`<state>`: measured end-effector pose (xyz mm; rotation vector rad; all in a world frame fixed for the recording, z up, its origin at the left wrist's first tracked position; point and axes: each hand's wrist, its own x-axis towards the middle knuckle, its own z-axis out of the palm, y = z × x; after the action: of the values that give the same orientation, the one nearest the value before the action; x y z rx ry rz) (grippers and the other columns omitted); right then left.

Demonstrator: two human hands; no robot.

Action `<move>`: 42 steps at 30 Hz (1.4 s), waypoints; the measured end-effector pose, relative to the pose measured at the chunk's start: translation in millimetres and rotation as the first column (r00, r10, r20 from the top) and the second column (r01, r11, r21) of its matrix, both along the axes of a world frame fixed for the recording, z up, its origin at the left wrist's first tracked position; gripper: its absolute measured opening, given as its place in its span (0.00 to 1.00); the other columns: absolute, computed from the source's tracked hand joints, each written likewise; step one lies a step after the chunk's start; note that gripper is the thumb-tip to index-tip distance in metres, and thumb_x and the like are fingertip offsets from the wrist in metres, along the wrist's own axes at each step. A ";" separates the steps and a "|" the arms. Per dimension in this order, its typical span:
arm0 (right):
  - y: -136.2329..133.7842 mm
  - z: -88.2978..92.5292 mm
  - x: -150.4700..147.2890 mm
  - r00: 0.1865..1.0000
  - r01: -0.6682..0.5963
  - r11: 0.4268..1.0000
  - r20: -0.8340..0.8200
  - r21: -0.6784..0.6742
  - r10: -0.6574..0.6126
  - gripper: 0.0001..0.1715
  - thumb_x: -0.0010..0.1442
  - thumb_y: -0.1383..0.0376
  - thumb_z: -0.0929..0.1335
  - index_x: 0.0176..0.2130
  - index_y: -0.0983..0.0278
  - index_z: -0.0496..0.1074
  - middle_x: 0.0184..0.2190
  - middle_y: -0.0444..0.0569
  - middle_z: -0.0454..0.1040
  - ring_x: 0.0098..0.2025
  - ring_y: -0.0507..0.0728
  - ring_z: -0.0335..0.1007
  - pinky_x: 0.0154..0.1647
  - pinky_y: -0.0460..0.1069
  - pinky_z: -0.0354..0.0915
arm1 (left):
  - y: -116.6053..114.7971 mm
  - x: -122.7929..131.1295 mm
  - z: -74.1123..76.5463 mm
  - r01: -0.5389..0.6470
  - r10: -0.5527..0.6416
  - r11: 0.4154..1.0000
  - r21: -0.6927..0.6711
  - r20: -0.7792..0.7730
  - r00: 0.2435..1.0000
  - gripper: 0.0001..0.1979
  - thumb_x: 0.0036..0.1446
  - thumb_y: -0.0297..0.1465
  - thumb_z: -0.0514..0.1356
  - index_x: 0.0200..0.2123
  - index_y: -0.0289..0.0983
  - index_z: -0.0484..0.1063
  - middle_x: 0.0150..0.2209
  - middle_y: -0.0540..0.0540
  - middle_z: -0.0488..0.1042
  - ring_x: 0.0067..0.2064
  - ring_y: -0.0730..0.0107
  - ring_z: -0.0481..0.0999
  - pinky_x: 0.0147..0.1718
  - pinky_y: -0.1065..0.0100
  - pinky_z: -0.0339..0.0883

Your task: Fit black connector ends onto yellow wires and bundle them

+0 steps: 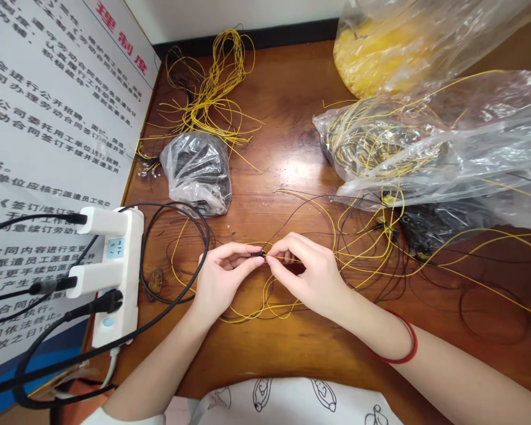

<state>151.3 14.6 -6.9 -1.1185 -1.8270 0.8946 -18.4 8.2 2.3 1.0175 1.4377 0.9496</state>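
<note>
White printed board [57, 100] with red and black Chinese lettering stands along the left side of a varnished wood worktop [287, 88]. Just right of it lies a white power strip [117, 277] with two plug adapters in its sockets, and a black power cable [206, 236] loops beside it, likely kept to the side to leave the middle free. An amber-brown lump [155, 282] sits inside that loop. Toward the far side, a loose tangle of yellow wire [207, 94] spreads over the wood, with a gathered clear plastic bag [199, 168] of dark items just in front of it.

At centre, the left hand [223, 277] and right hand [307, 274] come together, both nearly closed, thumbs and forefingers pinching a small black piece [257, 254] between them. Its exact form is too small to tell. Holding it with both hands probably steadies such a tiny part. Thin yellow and black wires [265, 310] trail from it across the worktop. A red cord bracelet [409, 348] circles the right wrist.

Further right, a clear bag of yellow material [371, 59] sits at the far edge, and a large clear bag of coiled yellow wire [425, 141] lies over a dark bundle [442, 221]. A white sheet printed with line drawings [292, 404] shows at the near edge.
</note>
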 end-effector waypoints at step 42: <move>0.3 0.0 0.3 0.998 0.013 0.999 -0.066 0.050 -0.010 0.07 0.60 0.74 0.67 0.31 0.65 0.69 0.25 0.42 0.70 0.26 0.48 0.64 0.28 0.44 0.62 | 2.0 0.3 1.5 -0.025 0.023 0.999 0.034 0.049 0.999 0.10 0.38 0.21 0.71 0.26 0.39 0.80 0.26 0.53 0.82 0.28 0.75 0.82 0.30 0.81 0.75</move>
<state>151.7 14.8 -6.9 -1.0553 -1.7776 0.8646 -18.1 10.2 3.8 0.9980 1.4006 1.0131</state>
